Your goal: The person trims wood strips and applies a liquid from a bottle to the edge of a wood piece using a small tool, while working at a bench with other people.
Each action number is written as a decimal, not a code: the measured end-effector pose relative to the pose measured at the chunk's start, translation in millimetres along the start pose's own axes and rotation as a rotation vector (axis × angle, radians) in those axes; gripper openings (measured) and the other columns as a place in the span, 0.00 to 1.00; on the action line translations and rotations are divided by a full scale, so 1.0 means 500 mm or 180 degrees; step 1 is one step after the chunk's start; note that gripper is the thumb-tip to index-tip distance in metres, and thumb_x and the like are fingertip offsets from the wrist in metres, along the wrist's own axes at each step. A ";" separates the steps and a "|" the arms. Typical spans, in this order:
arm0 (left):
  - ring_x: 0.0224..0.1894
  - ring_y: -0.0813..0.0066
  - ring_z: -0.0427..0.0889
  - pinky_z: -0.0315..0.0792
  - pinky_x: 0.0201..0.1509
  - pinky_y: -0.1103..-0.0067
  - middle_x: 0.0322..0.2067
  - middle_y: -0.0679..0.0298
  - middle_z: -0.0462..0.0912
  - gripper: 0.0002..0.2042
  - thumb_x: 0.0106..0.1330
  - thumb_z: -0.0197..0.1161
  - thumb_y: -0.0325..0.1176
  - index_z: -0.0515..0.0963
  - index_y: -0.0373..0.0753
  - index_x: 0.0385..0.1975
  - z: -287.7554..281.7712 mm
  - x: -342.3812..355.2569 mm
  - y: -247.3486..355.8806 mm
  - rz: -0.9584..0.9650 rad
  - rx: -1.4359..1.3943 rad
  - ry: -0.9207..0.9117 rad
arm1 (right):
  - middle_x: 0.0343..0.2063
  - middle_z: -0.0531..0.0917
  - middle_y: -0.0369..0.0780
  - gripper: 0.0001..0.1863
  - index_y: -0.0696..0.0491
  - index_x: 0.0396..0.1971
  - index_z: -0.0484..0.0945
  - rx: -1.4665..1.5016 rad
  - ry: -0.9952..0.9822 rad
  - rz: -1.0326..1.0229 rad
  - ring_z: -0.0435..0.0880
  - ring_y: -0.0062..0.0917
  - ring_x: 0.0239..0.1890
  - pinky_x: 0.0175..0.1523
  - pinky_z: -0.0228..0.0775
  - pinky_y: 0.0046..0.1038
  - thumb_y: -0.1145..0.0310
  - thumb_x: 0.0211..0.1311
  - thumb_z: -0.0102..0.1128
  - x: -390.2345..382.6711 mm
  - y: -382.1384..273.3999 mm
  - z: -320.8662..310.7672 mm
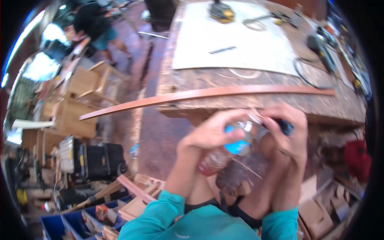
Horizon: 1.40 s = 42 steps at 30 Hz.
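My left hand (212, 130) is wrapped round a clear plastic bottle (218, 160) with a blue label and a reddish lower part. The bottle is tilted, its neck up and to the right, over my lap. At the neck, the bent fingers of my right hand (294, 124) are closed and pinched together. A small dark blue thing (286, 127) shows inside that hand, too blurred to name for certain. Just beyond both hands, a long reddish-brown wooden strip (200, 94) lies along the workbench (168, 82) and sticks out past its left end.
A white board (236, 34) on the bench carries a yellow-and-black power tool (222, 13) and a dark flat strip (223, 50). Blue bins (54, 227) with wood offcuts stand at lower left, near a black case (102, 160). Another person (96, 26) bends over at far left.
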<state>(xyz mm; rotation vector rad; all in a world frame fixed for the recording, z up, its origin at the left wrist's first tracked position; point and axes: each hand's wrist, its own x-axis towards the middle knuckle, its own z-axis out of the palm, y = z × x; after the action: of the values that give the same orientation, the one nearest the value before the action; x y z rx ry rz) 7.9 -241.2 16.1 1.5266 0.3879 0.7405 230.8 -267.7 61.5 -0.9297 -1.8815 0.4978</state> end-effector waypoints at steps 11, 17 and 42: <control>0.54 0.73 0.72 0.66 0.60 0.75 0.49 0.60 0.77 0.34 0.62 0.65 0.53 0.70 0.30 0.57 0.023 0.009 -0.034 -0.0068 -0.0467 -0.0067 | 0.24 0.80 0.41 0.07 0.58 0.27 0.78 -0.0400 -0.0045 -0.0110 0.78 0.28 0.21 0.28 0.69 0.25 0.82 0.45 0.60 -0.022 0.011 0.004; 0.41 0.64 0.84 0.80 0.46 0.74 0.42 0.51 0.80 0.42 0.55 0.68 0.56 0.65 0.24 0.58 0.033 0.024 -0.030 -0.0444 -0.1382 0.0175 | 0.22 0.79 0.42 0.06 0.58 0.27 0.77 -0.0118 0.0185 0.0022 0.80 0.30 0.24 0.32 0.72 0.28 0.77 0.45 0.61 -0.006 0.036 0.000; 0.35 0.60 0.82 0.81 0.34 0.75 0.41 0.48 0.76 0.49 0.52 0.65 0.67 0.61 0.23 0.56 0.123 0.054 -0.066 -0.0122 -0.3288 0.0027 | 0.26 0.81 0.42 0.02 0.61 0.29 0.79 0.0265 0.0677 -0.0340 0.80 0.25 0.28 0.33 0.71 0.23 0.77 0.58 0.61 -0.035 0.027 -0.036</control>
<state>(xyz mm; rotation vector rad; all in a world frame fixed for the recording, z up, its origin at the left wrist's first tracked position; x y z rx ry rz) 74.3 -266.3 -7.4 0.5390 0.0050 0.7412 256.9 -273.7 50.8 -0.7904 -1.6949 0.3937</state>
